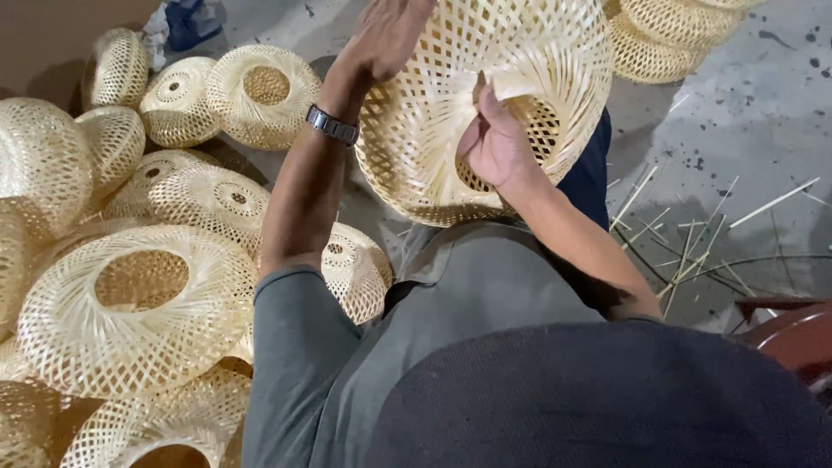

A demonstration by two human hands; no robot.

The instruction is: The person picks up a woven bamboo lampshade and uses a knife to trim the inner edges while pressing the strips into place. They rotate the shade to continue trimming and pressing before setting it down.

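In the head view, a pale round basket of woven bamboo strips [433, 121] is held up in the upper middle of the frame, above the person's lap. The left hand [386, 35] lies flat against the outer wall of this basket near the top edge of the frame, with the fingers spread on the weave; a metal wristwatch [332, 125] sits on that wrist. The right hand [496, 143] grips the rim of the round opening of the basket, and the thumb is pressed on the strips there. At the left of the frame many similar woven bamboo baskets [130, 303] lie piled on the grey concrete floor [745, 113]. Thin loose bamboo strips [693, 243] are scattered on the floor at the right.
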